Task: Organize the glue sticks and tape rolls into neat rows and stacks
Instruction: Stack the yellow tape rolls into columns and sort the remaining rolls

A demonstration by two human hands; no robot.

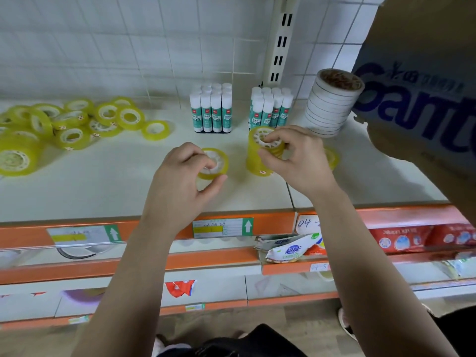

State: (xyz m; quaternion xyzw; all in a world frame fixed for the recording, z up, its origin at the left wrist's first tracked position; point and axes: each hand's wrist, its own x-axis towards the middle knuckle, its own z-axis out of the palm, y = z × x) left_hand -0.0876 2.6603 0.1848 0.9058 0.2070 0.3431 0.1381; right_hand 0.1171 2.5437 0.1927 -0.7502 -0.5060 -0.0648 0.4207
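My left hand grips a single yellow tape roll just above the white shelf. My right hand pinches the top roll of a short stack of yellow tape rolls standing right of centre. Another yellow roll peeks out behind my right hand. A loose pile of yellow tape rolls lies at the left. Two upright blocks of white-and-teal glue sticks stand at the back, one in the middle and one to its right.
A tall stack of white tape rolls stands at the back right. A big cardboard box with blue lettering crowds the shelf's right end. The orange shelf edge carries price labels, and lower shelves hold packaged goods.
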